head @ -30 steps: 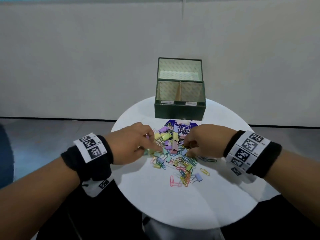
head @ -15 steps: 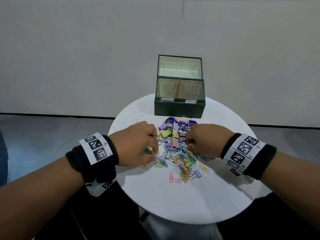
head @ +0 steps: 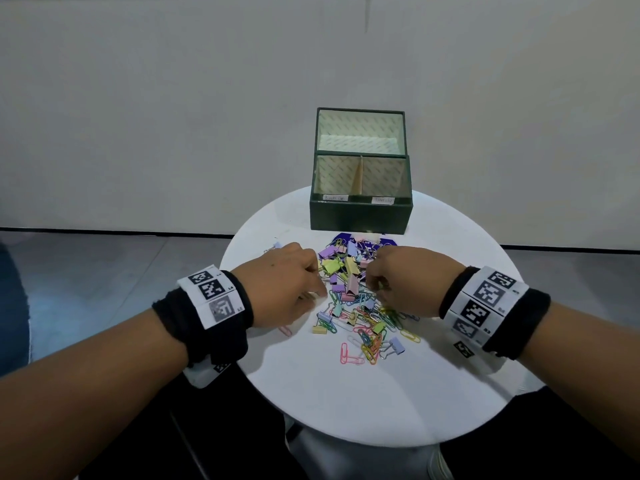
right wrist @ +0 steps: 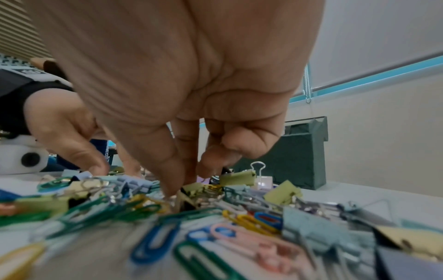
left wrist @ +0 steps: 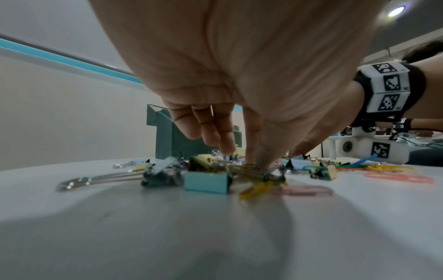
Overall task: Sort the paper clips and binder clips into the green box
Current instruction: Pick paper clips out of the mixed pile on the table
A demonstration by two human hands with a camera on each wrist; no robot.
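A heap of coloured paper clips and binder clips (head: pixel 356 303) lies mid-table in front of the green box (head: pixel 360 216), whose lid stands open behind two labelled compartments. My left hand (head: pixel 317 289) is at the heap's left edge. Its thumb and forefinger (left wrist: pixel 263 164) pinch the wire handles of a binder clip beside a teal binder clip (left wrist: pixel 206 182). My right hand (head: pixel 372 282) is on the heap's right side. Its thumb (right wrist: pixel 167 181) and forefinger reach down and pinch a pale yellow binder clip (right wrist: pixel 189 189), with the other fingers curled.
The round white table (head: pixel 381 393) has bare surface toward me. Loose pink paper clips (head: pixel 348 355) and a lilac binder clip (head: pixel 394 346) lie at the heap's near edge. One clip (head: pixel 275 245) lies apart at the far left. A wall stands behind the box.
My left forefinger, stretched into the heap a second ago, has curled back into a pinch with the thumb. Both hands have stayed low over the heap.
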